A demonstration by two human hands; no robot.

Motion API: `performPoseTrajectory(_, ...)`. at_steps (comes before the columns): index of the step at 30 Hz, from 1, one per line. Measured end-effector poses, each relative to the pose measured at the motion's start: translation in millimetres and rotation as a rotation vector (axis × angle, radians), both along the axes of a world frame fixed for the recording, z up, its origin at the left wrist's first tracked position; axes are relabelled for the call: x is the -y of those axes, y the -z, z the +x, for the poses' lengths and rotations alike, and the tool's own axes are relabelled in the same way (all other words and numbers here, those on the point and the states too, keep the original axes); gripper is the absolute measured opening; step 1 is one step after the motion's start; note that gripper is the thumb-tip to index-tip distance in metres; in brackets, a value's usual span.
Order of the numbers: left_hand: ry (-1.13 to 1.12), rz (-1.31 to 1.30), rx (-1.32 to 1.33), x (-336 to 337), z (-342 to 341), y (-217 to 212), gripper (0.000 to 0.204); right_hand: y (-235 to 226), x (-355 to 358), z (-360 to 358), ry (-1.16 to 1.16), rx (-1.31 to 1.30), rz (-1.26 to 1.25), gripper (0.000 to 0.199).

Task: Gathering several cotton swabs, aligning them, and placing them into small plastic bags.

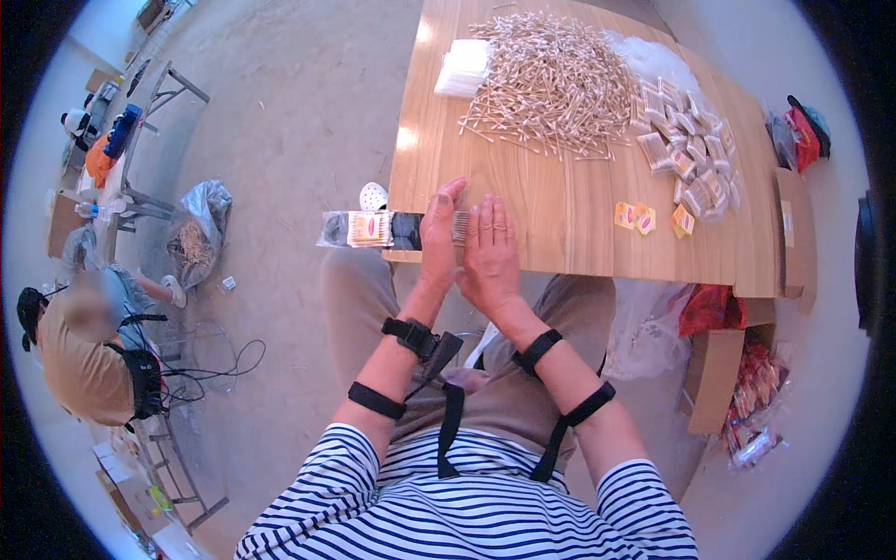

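Note:
A small row of cotton swabs (460, 228) shows in the narrow gap between my hands at the table's near edge. My left hand (437, 239) stands on its side along the swabs, fingers pointing away from me. From the other side my right hand (489, 245) presses in, back up, fingers straight and together. The two hands hold the swabs between them; most of the bundle is hidden. Just left of my left hand lies a black object (406, 230) I cannot identify. Beside it, a labelled pack of cotton swabs (370, 229) sticks out past the table's left edge.
A big heap of loose swabs (551, 84) covers the table's far part, beside white plastic bags (464, 67). Filled swab packs (691, 154) are piled at the right, near small printed cards (636, 217). Another person (89, 359) sits at the far left.

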State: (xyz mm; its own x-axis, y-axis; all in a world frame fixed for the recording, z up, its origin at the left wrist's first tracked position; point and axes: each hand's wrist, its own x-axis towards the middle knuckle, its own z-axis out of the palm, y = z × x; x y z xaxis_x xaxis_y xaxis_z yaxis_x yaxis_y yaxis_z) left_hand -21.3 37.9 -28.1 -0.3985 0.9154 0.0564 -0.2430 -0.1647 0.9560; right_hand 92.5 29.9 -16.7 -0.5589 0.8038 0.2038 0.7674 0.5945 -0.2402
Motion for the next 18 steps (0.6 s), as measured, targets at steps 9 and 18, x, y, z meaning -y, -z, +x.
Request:
performPoseTrajectory(9, 0.046, -0.036, 0.124, 3, -7, -2, 0.062, 11, -1, 0, 0.009, 0.013, 0.064, 0.106)
performPoseTrajectory(18, 0.048, -0.01, 0.082, 1, -3, 3, 0.057, 13, -1, -8, 0.043, 0.003, 0.087, 0.094)
